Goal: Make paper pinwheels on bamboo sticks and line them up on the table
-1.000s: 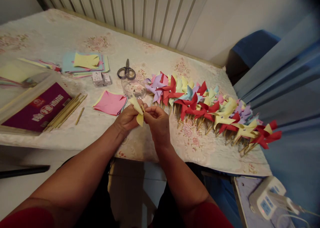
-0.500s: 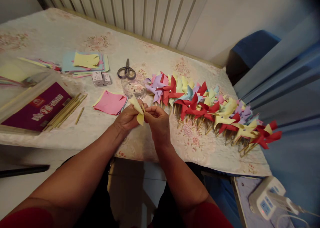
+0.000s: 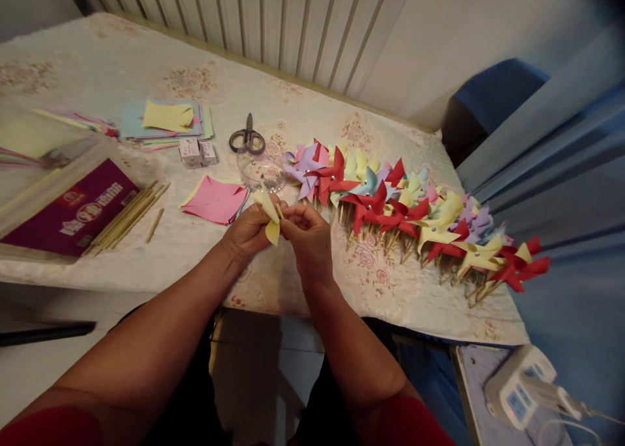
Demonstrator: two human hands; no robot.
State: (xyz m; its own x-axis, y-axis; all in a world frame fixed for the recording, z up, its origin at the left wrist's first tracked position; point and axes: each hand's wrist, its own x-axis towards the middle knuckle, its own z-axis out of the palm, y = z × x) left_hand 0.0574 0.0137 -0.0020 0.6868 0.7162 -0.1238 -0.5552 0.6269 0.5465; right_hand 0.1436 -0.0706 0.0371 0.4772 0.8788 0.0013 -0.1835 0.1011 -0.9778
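Between my hands, near the table's front edge, is a pale yellow paper pinwheel (image 3: pixel 272 232). My left hand (image 3: pixel 247 233) is closed on it from the left, and its fingers hide part of the paper. My right hand (image 3: pixel 308 232) pinches a short wooden stick (image 3: pixel 280 211) that meets the pinwheel. Where the two join is hidden by my fingers. Just beyond my hands lies a clear dish of small metal pins (image 3: pixel 266 174). To the left of my left hand rests a stack of pink cut paper squares (image 3: pixel 215 200).
Finished-looking pinwheels (image 3: pixel 405 211) in several colours stretch along the right side. Scissors (image 3: pixel 248 137), small boxes (image 3: pixel 197 153) and a pile of coloured paper (image 3: pixel 168 122) lie further back. Wooden sticks (image 3: pixel 127 219) lean by a purple-labelled box (image 3: pixel 73 205). A power strip (image 3: pixel 522 387) sits lower right.
Almost nothing differs. Both hands keep their hold on the pinwheel and stick, with only a tiny shift of the paper and the fingers.
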